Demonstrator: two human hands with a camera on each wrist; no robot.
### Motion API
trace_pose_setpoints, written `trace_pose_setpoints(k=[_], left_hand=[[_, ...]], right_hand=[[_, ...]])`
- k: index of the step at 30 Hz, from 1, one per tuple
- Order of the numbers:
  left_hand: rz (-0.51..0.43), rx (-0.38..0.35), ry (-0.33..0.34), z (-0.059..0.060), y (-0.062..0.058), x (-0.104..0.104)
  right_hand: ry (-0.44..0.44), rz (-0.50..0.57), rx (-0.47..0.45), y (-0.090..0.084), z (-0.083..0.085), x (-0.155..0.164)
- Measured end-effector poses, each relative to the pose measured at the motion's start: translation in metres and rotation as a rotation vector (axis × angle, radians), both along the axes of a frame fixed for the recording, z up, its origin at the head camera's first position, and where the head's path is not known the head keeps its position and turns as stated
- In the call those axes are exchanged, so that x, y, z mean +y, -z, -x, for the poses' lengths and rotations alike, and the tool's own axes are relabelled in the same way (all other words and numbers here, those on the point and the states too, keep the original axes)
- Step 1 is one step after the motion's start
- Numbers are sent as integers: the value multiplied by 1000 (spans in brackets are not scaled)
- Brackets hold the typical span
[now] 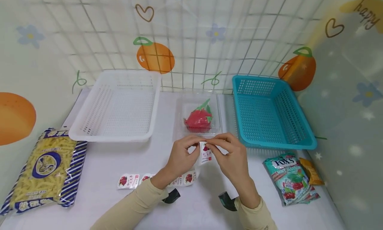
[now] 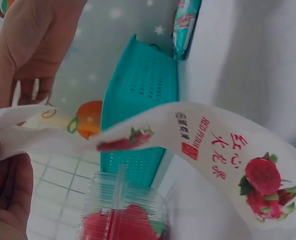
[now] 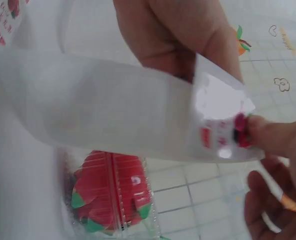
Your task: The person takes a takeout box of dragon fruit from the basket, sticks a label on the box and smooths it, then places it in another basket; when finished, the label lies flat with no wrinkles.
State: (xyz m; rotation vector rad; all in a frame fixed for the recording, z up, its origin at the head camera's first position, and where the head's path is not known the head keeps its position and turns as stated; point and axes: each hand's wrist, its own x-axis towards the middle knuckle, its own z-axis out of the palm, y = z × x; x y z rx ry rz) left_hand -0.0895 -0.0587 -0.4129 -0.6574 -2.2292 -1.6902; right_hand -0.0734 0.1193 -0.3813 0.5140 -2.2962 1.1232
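Observation:
Both hands meet over the white table, just in front of a clear plastic box (image 1: 198, 114) holding a red dragon fruit (image 1: 198, 118). My left hand (image 1: 193, 146) and right hand (image 1: 211, 144) pinch the raised end of a sticker strip (image 1: 205, 154) printed with dragon fruit pictures and red writing. The strip's far end lies flat on the table (image 1: 128, 180). In the left wrist view the strip (image 2: 208, 145) curves up to my left hand (image 2: 5, 200) and right hand (image 2: 32, 45). In the right wrist view my right fingertips (image 3: 275, 135) pinch a label at the strip's (image 3: 112, 110) edge.
A white basket (image 1: 115, 107) stands at the back left and a teal basket (image 1: 269, 110) at the back right. A pasta bag (image 1: 45, 170) lies at the left edge, a Fox's candy bag (image 1: 288, 178) and an orange packet (image 1: 311, 171) at the right.

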Motion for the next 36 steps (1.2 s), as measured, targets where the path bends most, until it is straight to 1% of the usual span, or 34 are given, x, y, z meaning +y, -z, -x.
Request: trace_pose_setpoints(k=[3, 7, 9, 13, 17, 20, 22, 24, 25, 29, 31, 33, 34, 36], left_hand=[[-12, -14, -1, 0, 1, 0], [-27, -44, -4, 3, 5, 0], [-26, -66, -6, 4, 9, -1], [4, -119, -6, 7, 19, -3], [49, -176, 9, 9, 29, -2], [103, -201, 26, 10, 35, -1], [147, -212, 49, 10, 38, -1], [200, -230, 89, 11, 40, 0], [230, -241, 114, 11, 41, -1], [327, -290, 250, 14, 40, -5], [371, -305, 310, 16, 37, -10], [389, -309, 349, 18, 32, -15], [385, -307, 357, 19, 28, -18], [334, -308, 357, 19, 19, -21]], right_hand=[[-12, 5, 83, 3, 1, -1], [-52, 26, 135, 1, 0, -1], [-85, 37, 139, -3, 0, 0], [-149, 77, 111, -13, 0, 5], [-179, 117, 92, -25, 2, 9], [-185, 127, 75, -34, 3, 12], [-189, 127, 64, -40, 5, 14], [-204, 144, 46, -46, 7, 15], [-208, 153, 38, -49, 9, 15], [-234, 206, -14, -57, 17, 15], [-236, 221, -39, -59, 22, 15], [-237, 235, -61, -59, 27, 15], [-236, 237, -69, -59, 29, 15], [-228, 229, -79, -59, 33, 14]])
